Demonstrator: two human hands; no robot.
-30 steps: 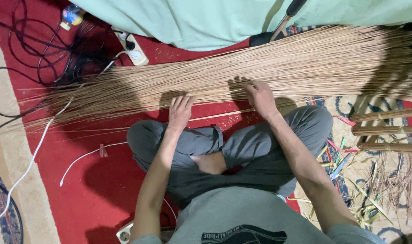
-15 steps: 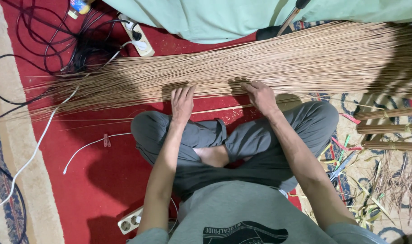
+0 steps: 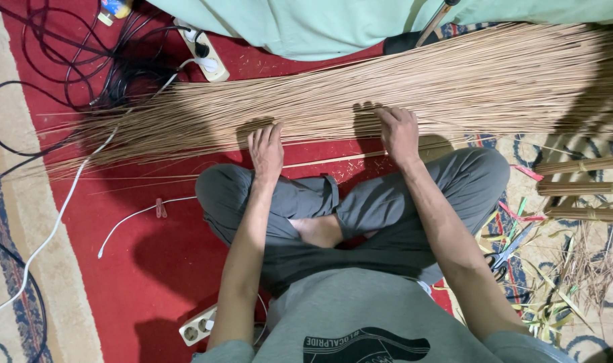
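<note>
A long layer of thin tan sticks (image 3: 333, 107) lies spread across the red carpet (image 3: 138, 269), running from the left side to the right edge of the view, where it is thickest. The person sits cross-legged behind it, and both hands rest flat on its near edge: the left hand (image 3: 267, 151) open, fingers spread and pointing away from the body, the right hand (image 3: 399, 133) open too, palm down, fingers laid over the sticks — neither grips anything. No container shows; the only gathered things are three tied stick bundles (image 3: 582, 188) lying well apart to the right, on a patterned mat with green and pink scraps and a pair of scissors (image 3: 504, 254). Beyond the sticks lies a pale green cloth (image 3: 306, 27). To the far left sit a white power strip (image 3: 202, 50) and tangled black cables (image 3: 71, 60) (some reaching under the stick tips). Between the knees and the sticks the carpet is a narrow bare strip; to the left of the left knee it opens wider, crossed only by a white cord (image 3: 128, 218).
</note>
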